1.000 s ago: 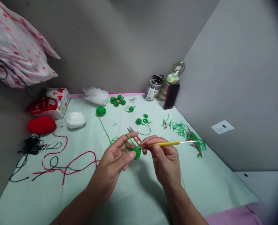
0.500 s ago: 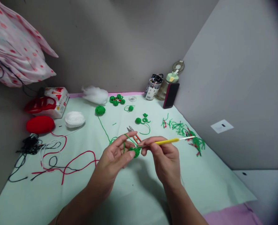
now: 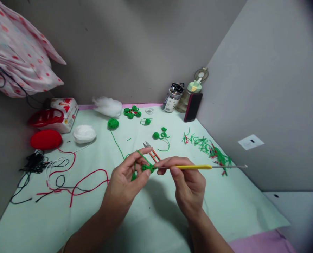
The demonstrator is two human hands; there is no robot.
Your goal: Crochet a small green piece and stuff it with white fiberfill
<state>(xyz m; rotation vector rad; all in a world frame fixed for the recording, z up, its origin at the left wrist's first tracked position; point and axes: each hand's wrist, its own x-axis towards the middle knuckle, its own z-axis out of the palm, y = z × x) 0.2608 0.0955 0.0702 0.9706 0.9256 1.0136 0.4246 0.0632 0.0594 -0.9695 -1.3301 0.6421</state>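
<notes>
Between thumb and fingers, my left hand (image 3: 128,179) pinches a small green crochet piece (image 3: 147,168), with green yarn looped over its raised index finger. My right hand (image 3: 189,182) is closed around the yellow grip of a crochet hook (image 3: 195,167). The hook lies almost level; its left tip meets the crochet piece, and its other metal end points right. Orange-handled thread snips (image 3: 154,154) lie just behind my fingers. From a green yarn ball (image 3: 113,123), a strand runs across the table toward my left hand.
Red yarn (image 3: 46,140), white yarn (image 3: 84,134) and tangled black yarn (image 3: 35,161) lie left. Small green crocheted balls (image 3: 155,135) and white stuffing (image 3: 108,106) are behind. Yarn scraps (image 3: 211,151), a phone (image 3: 193,107), a bottle (image 3: 185,100) and a pen cup (image 3: 172,100) stand or lie right.
The crochet hook has swung from tilting up at the right to nearly level, its far end now lower. My left hand has turned the crochet piece slightly and shifted it left.
</notes>
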